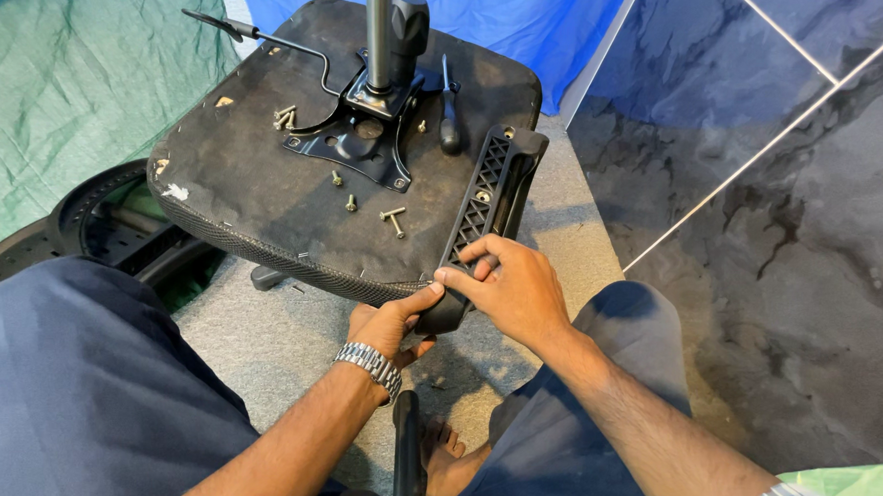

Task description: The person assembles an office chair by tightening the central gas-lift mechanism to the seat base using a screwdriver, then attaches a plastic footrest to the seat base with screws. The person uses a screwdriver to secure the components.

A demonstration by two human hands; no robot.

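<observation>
Both hands gripping black ribbed plastic armrest [486,202] against upturned black chair seat [263,176] edge: left hand [390,323] cupping its lower end, right hand [506,285] fingers pressing on top, steadying it.

I see a grey carpet [568,214] as the floor here, and on it rests an upturned chair seat [253,186], my landmark. Left of the seat lies a black ring-shaped part [88,207] against a green sheet [55,95]; behind the seat a blue sheet [512,21] covers the ground, and to its right the carpet meets dark marbled tiles [782,197]. On the seat's underside lie loose screws [394,218], a bolted metal plate [359,138] and a screwdriver [448,111].
</observation>
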